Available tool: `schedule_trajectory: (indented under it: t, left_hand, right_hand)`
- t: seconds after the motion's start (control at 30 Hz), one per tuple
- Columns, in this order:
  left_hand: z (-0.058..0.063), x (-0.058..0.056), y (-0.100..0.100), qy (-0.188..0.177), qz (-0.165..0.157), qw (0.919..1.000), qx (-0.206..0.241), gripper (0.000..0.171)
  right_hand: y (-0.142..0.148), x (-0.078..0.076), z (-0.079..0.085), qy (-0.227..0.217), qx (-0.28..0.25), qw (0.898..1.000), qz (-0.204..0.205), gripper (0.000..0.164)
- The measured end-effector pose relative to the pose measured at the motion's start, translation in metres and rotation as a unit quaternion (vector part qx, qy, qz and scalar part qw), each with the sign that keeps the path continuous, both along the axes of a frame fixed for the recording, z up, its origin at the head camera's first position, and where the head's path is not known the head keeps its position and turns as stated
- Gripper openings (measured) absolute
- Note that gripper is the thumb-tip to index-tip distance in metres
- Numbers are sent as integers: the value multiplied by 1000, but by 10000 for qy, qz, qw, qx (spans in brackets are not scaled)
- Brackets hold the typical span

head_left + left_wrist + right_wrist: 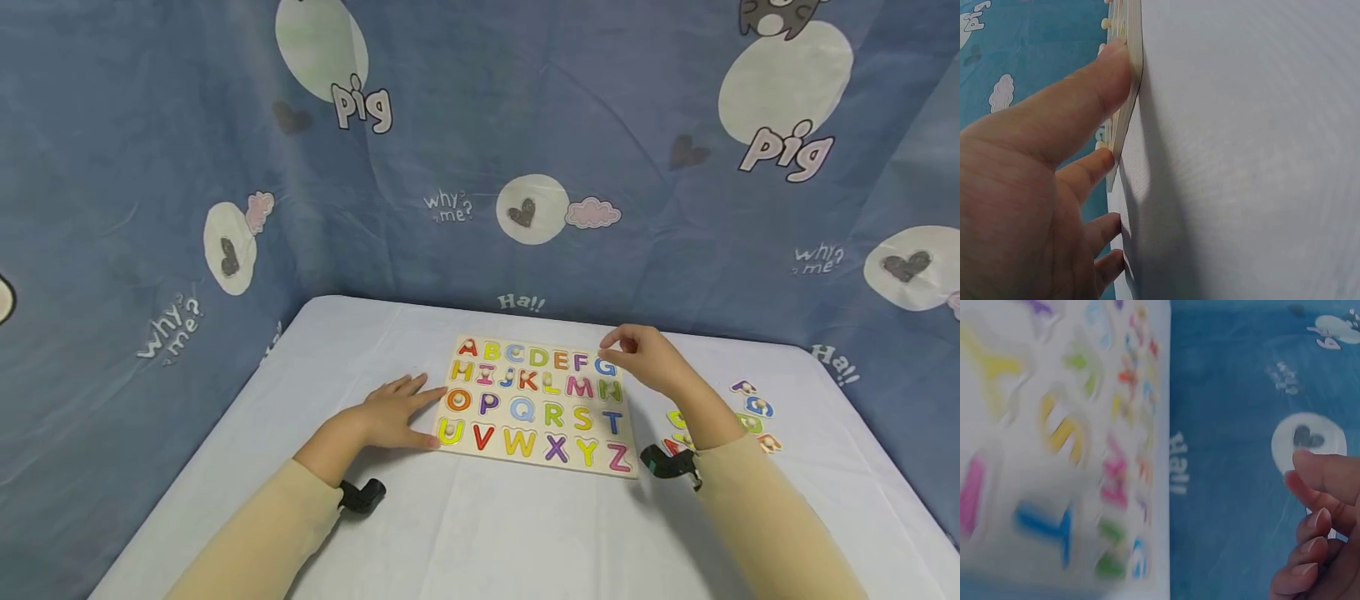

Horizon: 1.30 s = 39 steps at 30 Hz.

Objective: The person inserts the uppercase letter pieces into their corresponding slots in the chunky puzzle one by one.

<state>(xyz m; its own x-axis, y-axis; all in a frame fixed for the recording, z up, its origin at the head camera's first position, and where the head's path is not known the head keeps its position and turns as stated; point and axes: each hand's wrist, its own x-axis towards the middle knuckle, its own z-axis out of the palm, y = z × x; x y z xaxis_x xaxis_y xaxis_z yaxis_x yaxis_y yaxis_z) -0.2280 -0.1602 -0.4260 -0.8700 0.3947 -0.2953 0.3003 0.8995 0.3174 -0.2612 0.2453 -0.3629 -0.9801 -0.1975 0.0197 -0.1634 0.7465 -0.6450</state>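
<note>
Apparently steadying letter board [538,410] with spread, ungripping left hand [393,412]; hovering near G [606,367] with loosely curled, seemingly empty right hand [643,358]. Next: likely precise pinch.

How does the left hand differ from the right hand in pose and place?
The left hand has its fingers spread; the right hand has them curled.
The left hand touches the alphabet board's left edge; the right hand is by its far right corner.
Both are bare.
</note>
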Motion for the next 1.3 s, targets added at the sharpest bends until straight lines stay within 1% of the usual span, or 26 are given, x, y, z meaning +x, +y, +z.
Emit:
schedule_trajectory:
  t: [0.2,0.33,0.53,0.7,0.87,1.0,1.3]
  left_hand:
    - [-2,0,1,26,-19,10000,-14,92]
    - [-1,0,-1,39,-10,10000,-17,92]
    - [0,1,-4,9,-30,10000,-19,92]
    - [1,1,-3,20,-44,10000,-43,92]
    - [-1,0,-2,27,-20,10000,-52,92]
    - [-1,-1,-2,42,-27,10000,-61,92]
    - [-1,-1,-1,25,-52,10000,-82,92]
  right_hand:
    - [38,24,-10,-76,264,9995,-163,24]
    - [59,37,-18,-67,275,9993,-224,24]
    - [83,48,-32,-130,171,9991,-378,24]
    - [99,54,-41,-168,311,9982,-480,24]
    - [108,59,-48,-319,395,9973,-527,27]
    - [110,58,-52,-433,492,9963,-557,30]
    - [112,50,-60,-697,654,9929,-713,29]
